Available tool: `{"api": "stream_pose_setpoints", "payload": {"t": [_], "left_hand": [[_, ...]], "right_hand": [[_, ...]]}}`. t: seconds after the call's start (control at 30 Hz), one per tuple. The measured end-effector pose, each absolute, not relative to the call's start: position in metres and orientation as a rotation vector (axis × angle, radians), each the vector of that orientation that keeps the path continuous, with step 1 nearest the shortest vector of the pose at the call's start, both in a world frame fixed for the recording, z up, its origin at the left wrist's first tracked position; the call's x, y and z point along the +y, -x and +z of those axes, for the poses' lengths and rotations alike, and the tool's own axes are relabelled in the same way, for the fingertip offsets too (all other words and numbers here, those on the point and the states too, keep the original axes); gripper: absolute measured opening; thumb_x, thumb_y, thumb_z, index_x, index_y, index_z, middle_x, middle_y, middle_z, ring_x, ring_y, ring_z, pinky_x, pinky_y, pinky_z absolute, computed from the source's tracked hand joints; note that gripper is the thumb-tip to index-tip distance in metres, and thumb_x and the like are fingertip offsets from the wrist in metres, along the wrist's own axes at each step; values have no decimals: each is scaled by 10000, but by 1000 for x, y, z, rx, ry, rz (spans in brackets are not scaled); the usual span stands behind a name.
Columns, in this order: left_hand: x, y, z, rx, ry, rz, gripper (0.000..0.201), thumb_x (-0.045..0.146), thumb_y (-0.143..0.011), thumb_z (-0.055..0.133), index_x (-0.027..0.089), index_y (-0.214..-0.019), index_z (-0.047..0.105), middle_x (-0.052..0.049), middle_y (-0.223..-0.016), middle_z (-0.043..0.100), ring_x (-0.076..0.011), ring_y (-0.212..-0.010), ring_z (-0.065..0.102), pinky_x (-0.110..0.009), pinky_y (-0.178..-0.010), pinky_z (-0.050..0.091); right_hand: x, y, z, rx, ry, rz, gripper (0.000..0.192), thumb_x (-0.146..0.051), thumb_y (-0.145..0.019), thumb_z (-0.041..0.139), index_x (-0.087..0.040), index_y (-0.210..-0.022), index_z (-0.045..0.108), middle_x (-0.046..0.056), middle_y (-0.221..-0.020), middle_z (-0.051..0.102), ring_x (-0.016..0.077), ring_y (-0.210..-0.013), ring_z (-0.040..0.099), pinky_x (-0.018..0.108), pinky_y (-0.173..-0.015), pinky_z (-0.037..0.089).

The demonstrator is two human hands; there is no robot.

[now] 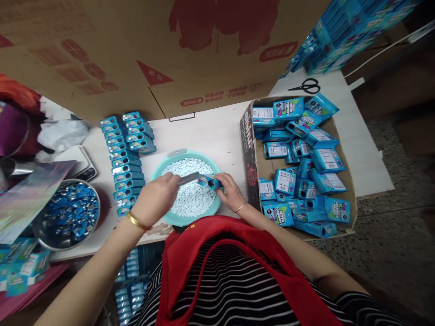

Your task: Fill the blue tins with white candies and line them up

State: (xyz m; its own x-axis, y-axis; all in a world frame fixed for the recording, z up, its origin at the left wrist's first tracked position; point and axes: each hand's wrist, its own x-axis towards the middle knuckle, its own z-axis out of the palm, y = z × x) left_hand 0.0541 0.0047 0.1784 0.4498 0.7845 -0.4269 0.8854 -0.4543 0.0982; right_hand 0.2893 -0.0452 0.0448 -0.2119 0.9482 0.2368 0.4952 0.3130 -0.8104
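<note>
My left hand [159, 198], closed, holds a grey scoop [189, 179] whose far end meets a small blue candy box [208, 182]. The box, with a round dark hole in one end, is gripped in my right hand [232, 192]. Both hands are over a turquoise basin [159, 170] full of small pale-blue candies [192, 201]. What the scoop carries is hard to make out.
Rows of blue boxes [127, 176] stand left of the basin, near a metal bowl [99, 213] of blue-and-silver pieces. At right, an open carton [251, 181] holds many blue boxes; scissors [307, 86] lie behind it. A large cardboard box [118, 59] walls off the back.
</note>
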Motion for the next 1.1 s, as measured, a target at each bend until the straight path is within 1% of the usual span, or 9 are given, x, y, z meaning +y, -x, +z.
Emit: {"api": "stream_pose_setpoints", "payload": {"t": [0.07, 0.13, 0.27, 0.4, 0.5, 0.67, 0.9, 1.0, 1.1], "left_hand": [[12, -26, 136, 1541, -2277, -464, 216, 243, -907, 416, 177, -1064, 548, -95, -1009, 588, -229, -882, 599, -331, -746, 477], [16, -6, 89, 1563, -2104, -512, 195, 162, -857, 446, 156, -1008, 568, -111, -987, 599, -240, -934, 597, -341, -803, 471], [14, -9, 17, 1446, -2037, -423, 207, 139, -837, 455, 161, -994, 588, -98, -1017, 624, -224, -985, 591, -341, -887, 456], [9, -48, -18, 1308, -1994, -245, 261, 173, -845, 460, 169, -1073, 588, -89, -1121, 626, -211, -1045, 580, -321, -942, 440], [5, -67, -28, 1258, -1945, -129, 292, 155, -816, 475, 140, -1085, 585, -100, -1092, 637, -208, -991, 595, -321, -908, 458], [-4, -57, -4, 1207, -1888, 33, 258, 264, -849, 507, 144, -1069, 569, -75, -980, 645, -173, -836, 600, -303, -796, 486], [1, -29, 103, 1068, -2033, 235, 234, 304, -919, 471, 177, -1103, 539, -68, -1000, 625, -165, -876, 589, -306, -788, 479], [7, -36, 146, 1038, -2191, 97, 216, 271, -922, 460, 173, -1099, 537, -74, -1012, 632, -180, -901, 598, -330, -800, 487], [9, -57, 178, 1105, -2323, -210, 205, 230, -914, 454, 151, -1079, 547, -101, -1027, 639, -217, -927, 617, -364, -797, 504]], "right_hand": [[-44, -296, 45, -1776, 1321, 783, 384, -126, -821, 493, -242, -1187, 507, 96, -1115, 584, 261, -1079, 548, 482, -978, 461], [-43, -304, 46, -1721, 1346, 791, 364, -141, -824, 507, -229, -1177, 514, 101, -1108, 582, 259, -1063, 555, 462, -950, 476], [-42, -316, 52, -1681, 1399, 762, 350, -139, -819, 516, -222, -1159, 527, 96, -1096, 591, 253, -1059, 561, 436, -946, 471], [-43, -321, 54, -1659, 1455, 736, 317, -162, -829, 534, -229, -1139, 536, 82, -1080, 605, 244, -1045, 569, 425, -936, 470], [-44, -322, 51, -1628, 1477, 740, 296, -201, -837, 558, -217, -1132, 539, 79, -1067, 606, 236, -1007, 578, 408, -893, 486], [-46, -324, 51, -1607, 1497, 722, 285, -240, -847, 578, -215, -1128, 538, 76, -1051, 607, 231, -986, 583, 396, -870, 493], [-44, -315, 54, -1702, 1435, 707, 325, -169, -828, 530, -213, -1151, 533, 95, -1078, 591, 256, -1026, 563, 446, -917, 481], [-43, -301, 54, -1779, 1337, 721, 373, -128, -817, 509, -218, -1179, 519, 102, -1104, 586, 262, -1054, 552, 466, -937, 478], [-43, -288, 53, -1840, 1256, 731, 415, -88, -804, 497, -216, -1198, 505, 110, -1123, 583, 261, -1076, 541, 476, -964, 471]]}}
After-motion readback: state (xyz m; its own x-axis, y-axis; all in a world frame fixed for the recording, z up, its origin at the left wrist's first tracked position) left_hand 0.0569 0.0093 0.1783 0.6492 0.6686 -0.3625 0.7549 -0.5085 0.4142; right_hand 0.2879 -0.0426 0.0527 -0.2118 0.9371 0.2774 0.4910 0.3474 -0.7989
